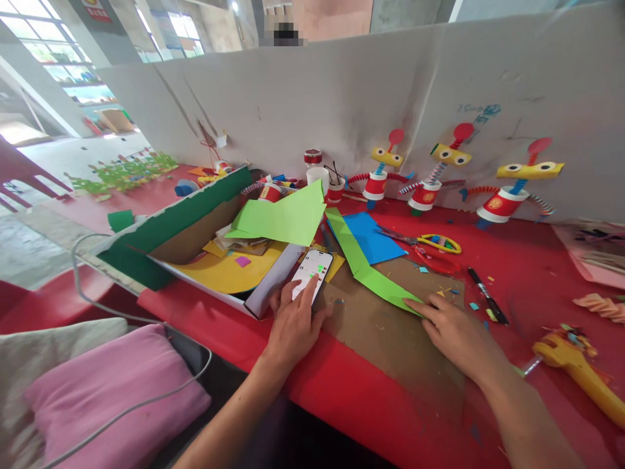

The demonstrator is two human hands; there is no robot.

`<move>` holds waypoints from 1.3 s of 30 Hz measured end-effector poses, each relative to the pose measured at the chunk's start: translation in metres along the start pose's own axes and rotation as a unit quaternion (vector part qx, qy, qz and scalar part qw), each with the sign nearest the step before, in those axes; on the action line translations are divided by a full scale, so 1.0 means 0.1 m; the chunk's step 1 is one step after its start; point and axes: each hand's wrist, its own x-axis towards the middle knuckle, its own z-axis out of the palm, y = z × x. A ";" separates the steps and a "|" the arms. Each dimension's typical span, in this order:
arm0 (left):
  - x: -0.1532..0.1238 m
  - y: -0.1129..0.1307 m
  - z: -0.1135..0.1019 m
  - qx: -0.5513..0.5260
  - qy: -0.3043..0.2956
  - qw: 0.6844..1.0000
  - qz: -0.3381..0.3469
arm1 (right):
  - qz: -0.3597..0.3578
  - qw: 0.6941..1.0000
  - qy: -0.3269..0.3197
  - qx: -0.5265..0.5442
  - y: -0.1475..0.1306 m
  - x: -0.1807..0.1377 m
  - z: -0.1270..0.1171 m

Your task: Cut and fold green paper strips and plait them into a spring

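Note:
My left hand (293, 322) rests on the red table (342, 384), its fingers spread, with one fingertip touching the lit screen of a white phone (313, 272). The phone leans against the edge of an open cardboard box (195, 241). My right hand (452, 332) lies flat on a brown cardboard sheet (390, 332), its fingers stretched out and pressing the near end of a folded green paper strip (371, 270). A blue paper sheet (371, 238) lies under the strip's far part.
The box holds yellow and green paper (286, 218). Yellow scissors (437, 243) and a black pen (488, 296) lie right of the strip. Three paper-cup figures (430, 185) stand along the white partition. A yellow glue gun (579, 365) lies at right. A pink cushion (117, 391) sits at lower left.

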 end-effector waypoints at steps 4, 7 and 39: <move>-0.01 -0.03 -0.02 0.003 0.050 0.999 0.013 | -0.001 1.000 -0.003 0.022 0.01 0.00 -0.01; -0.02 -0.05 -0.03 -0.023 0.107 0.993 0.051 | -0.003 0.999 -0.009 0.048 0.03 -0.01 -0.03; 0.02 -0.03 -0.01 -0.057 0.075 0.995 -0.024 | -0.012 0.994 -0.042 0.102 0.02 -0.04 -0.13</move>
